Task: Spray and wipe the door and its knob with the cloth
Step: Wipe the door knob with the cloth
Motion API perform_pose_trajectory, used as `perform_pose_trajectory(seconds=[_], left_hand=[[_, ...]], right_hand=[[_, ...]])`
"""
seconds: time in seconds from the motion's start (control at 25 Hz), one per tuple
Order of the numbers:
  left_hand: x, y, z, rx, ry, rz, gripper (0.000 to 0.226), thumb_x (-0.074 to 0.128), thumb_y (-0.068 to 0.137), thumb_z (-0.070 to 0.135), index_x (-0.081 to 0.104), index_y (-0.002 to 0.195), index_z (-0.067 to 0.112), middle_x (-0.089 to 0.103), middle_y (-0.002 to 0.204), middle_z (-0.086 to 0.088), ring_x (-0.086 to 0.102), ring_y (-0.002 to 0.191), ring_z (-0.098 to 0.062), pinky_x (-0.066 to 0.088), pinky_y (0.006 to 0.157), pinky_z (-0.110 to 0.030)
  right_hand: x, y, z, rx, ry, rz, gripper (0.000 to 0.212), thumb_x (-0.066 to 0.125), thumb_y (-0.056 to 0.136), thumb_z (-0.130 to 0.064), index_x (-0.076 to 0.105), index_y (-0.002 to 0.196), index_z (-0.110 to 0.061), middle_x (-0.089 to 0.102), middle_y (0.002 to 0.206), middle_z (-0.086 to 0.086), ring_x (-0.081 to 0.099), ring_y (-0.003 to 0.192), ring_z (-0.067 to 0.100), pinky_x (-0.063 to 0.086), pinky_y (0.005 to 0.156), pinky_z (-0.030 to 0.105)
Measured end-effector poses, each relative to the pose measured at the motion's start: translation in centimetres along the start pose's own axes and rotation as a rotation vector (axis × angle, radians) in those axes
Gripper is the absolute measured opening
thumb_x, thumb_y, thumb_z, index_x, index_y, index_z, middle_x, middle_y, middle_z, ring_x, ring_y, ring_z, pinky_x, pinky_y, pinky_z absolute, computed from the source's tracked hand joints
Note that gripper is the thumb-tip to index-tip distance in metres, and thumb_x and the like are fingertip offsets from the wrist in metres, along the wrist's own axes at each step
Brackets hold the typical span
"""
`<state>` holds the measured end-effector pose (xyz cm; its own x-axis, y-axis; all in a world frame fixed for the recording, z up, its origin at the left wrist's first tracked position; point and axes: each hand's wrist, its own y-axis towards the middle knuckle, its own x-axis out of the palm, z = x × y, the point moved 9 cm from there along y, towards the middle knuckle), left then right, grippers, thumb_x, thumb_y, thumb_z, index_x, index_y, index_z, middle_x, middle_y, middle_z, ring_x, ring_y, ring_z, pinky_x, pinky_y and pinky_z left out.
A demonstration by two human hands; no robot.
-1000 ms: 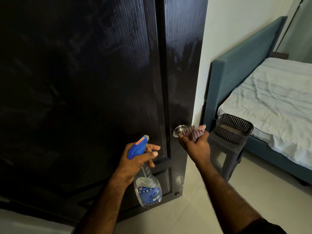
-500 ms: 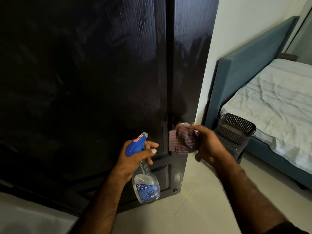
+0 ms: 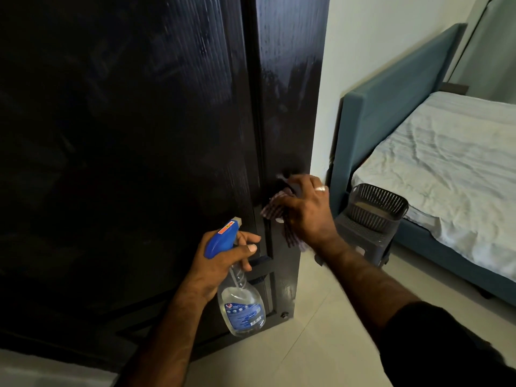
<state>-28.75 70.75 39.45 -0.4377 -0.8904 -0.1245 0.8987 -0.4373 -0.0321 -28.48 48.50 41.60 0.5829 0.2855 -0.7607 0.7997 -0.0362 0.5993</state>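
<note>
Since a moment ago our right hand point(image 3: 305, 210) has swung from the door's edge round onto its face, and it now presses the striped cloth point(image 3: 275, 209) flat over the spot where the knob sits; the knob itself is hidden under fingers and fabric, so we cannot see it. The cloth is bunched under the palm with a tail hanging below the wrist. We judge it light, soft and limp, best gripped in a wad so the loose end does not drag. Our left hand point(image 3: 223, 261) is wrapped around the neck of the spray bottle point(image 3: 240, 297), a finger near the trigger under the blue head, nozzle aimed at the door. The clear bottle looks partly filled, so light to moderate in weight, and possibly slick if wet.

The door point(image 3: 139, 135) is dark, glossy wood grain, streaked with sheen on its upper panels, stiff but free to swing when pushed. To the right stands a pale wall, then a dark mesh basket point(image 3: 377, 205) on a small stool point(image 3: 368, 238), near a blue-framed bed point(image 3: 446, 163). Pale tiles point(image 3: 321, 344) cover the floor.
</note>
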Motion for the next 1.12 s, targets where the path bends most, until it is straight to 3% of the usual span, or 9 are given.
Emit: perform_pose_trajectory(seconds=[0.16, 0.24, 0.4, 0.6, 0.76, 0.88, 0.96, 1.04, 1.12], left_hand=[[0.2, 0.5, 0.0, 0.007, 0.015, 0.004, 0.015, 0.073, 0.091, -0.002, 0.063, 0.081, 0.0, 0.079, 0.113, -0.007, 0.065, 0.056, -0.018, 0.062, 0.068, -0.029], [0.0, 0.7, -0.3, 0.01, 0.019, 0.006, 0.014, 0.073, 0.091, -0.002, 0.063, 0.082, -0.004, 0.079, 0.112, -0.007, 0.065, 0.055, -0.018, 0.063, 0.069, -0.029], [-0.4, 0.8, -0.9, 0.01, 0.022, 0.004, 0.014, 0.074, 0.091, -0.001, 0.065, 0.08, -0.001, 0.079, 0.112, -0.007, 0.065, 0.056, -0.018, 0.063, 0.07, -0.029], [-0.8, 1.4, -1.3, 0.012, 0.024, 0.018, 0.013, 0.075, 0.09, 0.0, 0.065, 0.083, -0.006, 0.08, 0.111, -0.006, 0.065, 0.055, -0.017, 0.063, 0.075, -0.026], [-0.7, 1.9, -1.3, 0.011, 0.013, 0.014, 0.013, 0.075, 0.09, 0.0, 0.067, 0.08, 0.0, 0.08, 0.109, -0.006, 0.065, 0.055, -0.017, 0.063, 0.074, -0.025], [-0.4, 2.4, -1.5, 0.005, 0.019, 0.004, 0.012, 0.074, 0.091, 0.0, 0.066, 0.081, -0.001, 0.08, 0.108, -0.005, 0.065, 0.055, -0.017, 0.064, 0.07, -0.028], [0.0, 2.6, -1.7, -0.001, 0.022, -0.006, 0.014, 0.074, 0.091, 0.0, 0.065, 0.085, -0.008, 0.08, 0.108, -0.004, 0.065, 0.056, -0.017, 0.062, 0.066, -0.028], [0.3, 2.9, -1.7, -0.005, 0.018, -0.012, 0.016, 0.075, 0.09, 0.001, 0.064, 0.084, -0.01, 0.08, 0.107, -0.005, 0.065, 0.056, -0.018, 0.06, 0.065, -0.027], [0.3, 3.1, -1.5, -0.003, 0.013, -0.017, 0.017, 0.075, 0.09, 0.001, 0.064, 0.084, -0.009, 0.08, 0.108, -0.006, 0.065, 0.057, -0.019, 0.06, 0.066, -0.028]], right_hand=[[2.1, -3.1, 1.8, 0.387, 0.165, 0.128, 0.035, 0.064, 0.097, -0.031, 0.066, 0.131, -0.024, 0.062, 0.123, 0.006, 0.064, 0.103, 0.029, 0.058, 0.079, 0.041], [2.1, -4.4, 3.3, 0.742, 0.406, 0.271, 0.025, 0.06, 0.101, -0.026, 0.064, 0.125, -0.024, 0.068, 0.107, -0.002, 0.066, 0.095, 0.024, 0.048, 0.077, 0.032], [4.2, -7.2, 6.5, 1.319, 0.595, 0.252, 0.025, 0.055, 0.106, -0.018, 0.059, 0.13, -0.016, 0.061, 0.103, 0.001, 0.065, 0.099, 0.03, 0.04, 0.08, 0.031], [5.0, -4.9, 4.3, 1.073, 0.587, 0.191, 0.039, 0.064, 0.104, -0.036, 0.053, 0.139, -0.022, 0.062, 0.115, 0.002, 0.067, 0.111, 0.03, 0.045, 0.085, 0.034], [6.4, -4.8, 2.0, 0.632, 0.132, -0.007, 0.081, 0.073, 0.094, -0.046, 0.033, 0.159, -0.017, 0.047, 0.137, 0.013, 0.062, 0.112, 0.034, 0.06, 0.084, 0.044], [6.8, -3.9, 3.4, 0.61, 0.079, -0.098, 0.086, 0.08, 0.088, -0.043, 0.034, 0.154, -0.013, 0.051, 0.131, 0.013, 0.065, 0.105, 0.033, 0.06, 0.077, 0.042], [7.3, -4.2, 5.2, 0.856, 0.337, -0.136, 0.074, 0.084, 0.085, -0.04, 0.047, 0.142, -0.012, 0.064, 0.117, 0.008, 0.069, 0.095, 0.025, 0.055, 0.072, 0.032], [10.4, -5.9, 5.6, 1.196, 0.968, -0.244, 0.06, 0.082, 0.089, -0.037, 0.061, 0.137, -0.008, 0.072, 0.105, 0.008, 0.07, 0.09, 0.021, 0.053, 0.071, 0.03], [12.6, -7.1, 4.5, 1.315, 1.43, -0.337, 0.057, 0.079, 0.093, -0.042, 0.066, 0.141, -0.015, 0.076, 0.112, 0.01, 0.069, 0.097, 0.023, 0.053, 0.079, 0.034]])
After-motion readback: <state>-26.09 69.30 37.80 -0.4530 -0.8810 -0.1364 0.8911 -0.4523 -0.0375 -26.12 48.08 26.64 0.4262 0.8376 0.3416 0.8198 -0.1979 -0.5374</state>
